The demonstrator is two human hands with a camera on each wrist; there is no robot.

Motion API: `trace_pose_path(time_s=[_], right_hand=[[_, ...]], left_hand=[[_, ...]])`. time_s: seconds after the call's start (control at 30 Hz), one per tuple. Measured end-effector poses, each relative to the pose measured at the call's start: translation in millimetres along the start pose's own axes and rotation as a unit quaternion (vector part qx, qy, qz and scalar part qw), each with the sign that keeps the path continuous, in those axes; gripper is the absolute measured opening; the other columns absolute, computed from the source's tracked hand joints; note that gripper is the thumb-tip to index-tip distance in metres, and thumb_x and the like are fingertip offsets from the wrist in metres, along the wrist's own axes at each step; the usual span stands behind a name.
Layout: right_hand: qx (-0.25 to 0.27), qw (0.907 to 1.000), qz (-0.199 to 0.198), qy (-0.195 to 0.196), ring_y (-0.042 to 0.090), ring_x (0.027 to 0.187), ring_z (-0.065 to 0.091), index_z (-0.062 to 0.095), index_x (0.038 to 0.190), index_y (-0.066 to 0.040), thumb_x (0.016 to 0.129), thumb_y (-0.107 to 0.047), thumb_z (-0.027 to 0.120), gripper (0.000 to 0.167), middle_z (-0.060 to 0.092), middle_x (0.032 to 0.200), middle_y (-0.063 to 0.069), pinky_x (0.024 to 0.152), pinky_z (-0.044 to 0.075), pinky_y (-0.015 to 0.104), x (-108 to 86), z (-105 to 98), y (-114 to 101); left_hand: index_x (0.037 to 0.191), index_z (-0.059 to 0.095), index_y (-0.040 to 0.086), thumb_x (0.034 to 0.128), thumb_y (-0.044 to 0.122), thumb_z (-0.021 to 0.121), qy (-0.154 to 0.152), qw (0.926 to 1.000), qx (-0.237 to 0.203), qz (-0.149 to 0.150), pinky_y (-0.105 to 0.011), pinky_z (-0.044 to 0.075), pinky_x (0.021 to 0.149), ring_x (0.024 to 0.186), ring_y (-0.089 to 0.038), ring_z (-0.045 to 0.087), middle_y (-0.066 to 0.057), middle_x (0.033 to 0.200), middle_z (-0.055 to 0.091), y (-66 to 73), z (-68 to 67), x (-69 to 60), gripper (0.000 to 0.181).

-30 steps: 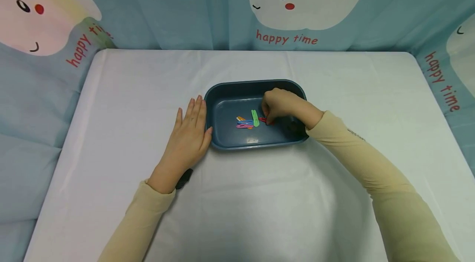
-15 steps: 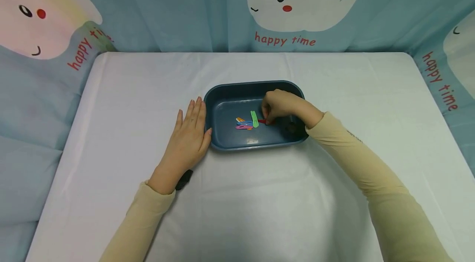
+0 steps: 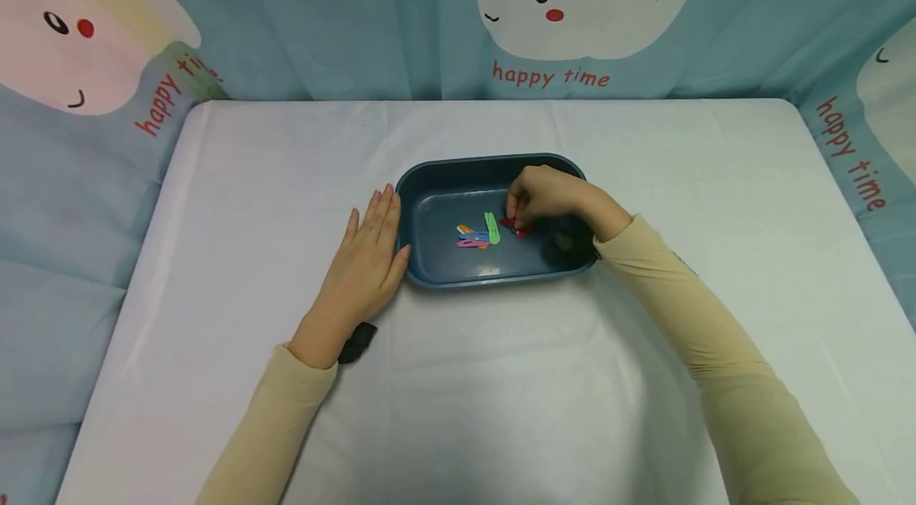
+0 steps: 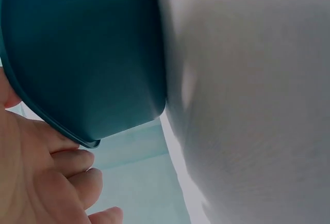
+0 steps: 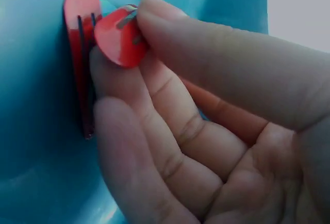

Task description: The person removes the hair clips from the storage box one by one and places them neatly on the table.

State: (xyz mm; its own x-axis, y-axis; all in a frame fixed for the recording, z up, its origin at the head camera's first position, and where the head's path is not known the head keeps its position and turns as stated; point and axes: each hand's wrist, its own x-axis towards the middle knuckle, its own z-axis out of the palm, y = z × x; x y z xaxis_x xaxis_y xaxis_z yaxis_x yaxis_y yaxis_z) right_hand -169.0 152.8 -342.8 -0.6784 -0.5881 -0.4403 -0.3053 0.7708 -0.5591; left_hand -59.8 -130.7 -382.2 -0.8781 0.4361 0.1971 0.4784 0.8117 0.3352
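Note:
My right hand [image 3: 549,195] reaches into the dark blue tray [image 3: 458,282]. In the right wrist view, thumb and fingers pinch a red hair clip [image 5: 119,38], and a second red clip [image 5: 81,53] lies on the tray floor beside the fingertips. Left of that hand lie a green clip [image 3: 491,228], a blue clip [image 3: 474,235], a pink clip [image 3: 471,243] and partly covered orange ones. My left hand [image 3: 361,270], fingers straight, rests against the tray's left side; in the left wrist view its fingers touch the rim [image 4: 49,121].
The tray stands on a white-covered table [image 3: 458,409]. A light blue curtain [image 3: 343,20] with printed whales hangs behind the table and along its sides. A black object [image 3: 357,343] is at my left wrist.
My right hand has risen slightly and now pinches a red clip lifted off the other red one. The left hand stays against the tray.

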Motion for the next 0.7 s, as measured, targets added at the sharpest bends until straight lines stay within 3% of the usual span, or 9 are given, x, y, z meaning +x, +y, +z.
trace_pose_path(time_s=[0.1, 0.23, 0.37, 0.7], right_hand=[[0.021, 0.9998, 0.006, 0.002, 0.016, 0.073, 0.063, 0.07, 0.085, -0.001, 0.081, -0.002, 0.07, 0.003, 0.069, 0.082, 0.007, 0.069, 0.052, 0.031, -1.8, -1.3, 2.8], [0.088, 0.9958, 0.02, 0.013, 0.016, 0.071, 0.062, 0.07, 0.087, 0.002, 0.083, 0.002, 0.066, 0.005, 0.069, 0.082, 0.009, 0.068, 0.053, 0.031, -8.7, -6.0, 7.5], [0.162, 0.9854, 0.025, 0.047, 0.017, 0.07, 0.063, 0.069, 0.089, 0.006, 0.084, 0.005, 0.063, 0.008, 0.068, 0.08, 0.011, 0.07, 0.054, 0.031, -22.0, -12.2, 11.1], [0.264, 0.9552, 0.024, 0.131, 0.018, 0.074, 0.067, 0.065, 0.094, 0.009, 0.088, 0.0, 0.062, 0.011, 0.068, 0.081, 0.009, 0.074, 0.053, 0.027, -55.6, -17.0, 15.6]], left_hand=[[0.148, 0.015, -0.007, 0.099, 0.027, 0.039, 0.0, 1.0, -0.005, -0.002, -0.052, 0.009, 0.111, 0.143, -0.027, 0.008, -0.017, 0.155, 0.012, 0.6, 1.1, -1.1, 0.064], [0.148, 0.015, -0.006, 0.0991, 0.026, 0.038, 0.001, 0.9999, -0.011, -0.003, -0.051, 0.009, 0.111, 0.143, -0.027, 0.008, -0.017, 0.156, 0.012, 1.8, 2.8, -1.3, 0.063], [0.148, 0.015, -0.006, 0.0991, 0.025, 0.038, 0.001, 0.9998, -0.018, -0.002, -0.053, 0.01, 0.111, 0.143, -0.028, 0.009, -0.017, 0.155, 0.012, 2.5, 4.0, 0.3, 0.063], [0.149, 0.013, -0.005, 0.0989, 0.023, 0.039, -0.008, 0.9997, -0.022, -0.012, -0.053, 0.01, 0.111, 0.143, -0.029, 0.009, -0.017, 0.156, 0.011, 0.5, 1.9, 0.1, 0.063]])
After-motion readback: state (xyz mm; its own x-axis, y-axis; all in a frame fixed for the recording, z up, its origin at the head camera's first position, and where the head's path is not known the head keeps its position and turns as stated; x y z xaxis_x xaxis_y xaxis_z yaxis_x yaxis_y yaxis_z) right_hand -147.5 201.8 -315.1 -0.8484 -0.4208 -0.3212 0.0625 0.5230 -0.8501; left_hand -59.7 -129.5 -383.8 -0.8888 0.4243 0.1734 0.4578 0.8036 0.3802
